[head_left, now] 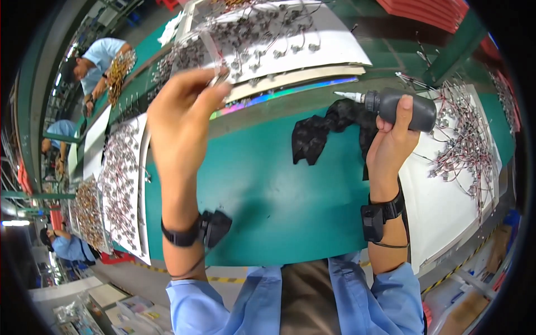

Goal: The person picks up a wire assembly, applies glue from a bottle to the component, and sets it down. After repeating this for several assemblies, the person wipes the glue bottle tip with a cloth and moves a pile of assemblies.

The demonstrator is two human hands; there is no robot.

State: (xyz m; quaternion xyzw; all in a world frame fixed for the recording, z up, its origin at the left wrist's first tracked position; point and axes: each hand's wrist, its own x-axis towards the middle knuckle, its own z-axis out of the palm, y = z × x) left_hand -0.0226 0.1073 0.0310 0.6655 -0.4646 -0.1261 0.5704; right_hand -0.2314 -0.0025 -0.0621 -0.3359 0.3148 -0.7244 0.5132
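Two wrist units sit nearest you: the left unit (218, 228) at 8 o'clock from the middle of the green mat (268, 195), the right unit (373, 222) between 3 and 4. The right one's cord hangs in a loop, so an outward sweep could snag it on the right board (435, 206) at 3 o'clock.

The black cloth (310, 139) lies crumpled between 1 and 2. Beyond it, at 2, your right hand (391, 148) is wrapped round the dark bottle (420, 111), thumb along its side, closed as far as its girth allows. The bottle lies almost level, its pale nozzle (350, 95) pointing to 9 o'clock with no cap visible; a hard squeeze or downward tip could drip onto the cloth or mat.

Your left hand (183, 114) is at 11, thumb and fingertips nearly meeting. Blur hides whether they pinch a wired part or only pass before one; if they do, a loose pinch could drop it.

Wired parts (460, 148) are heaped on the right board, leads tangled, so lifting one could drag its neighbours. More lie on the far board (340, 47) at 12, where your left wrist could brush them.
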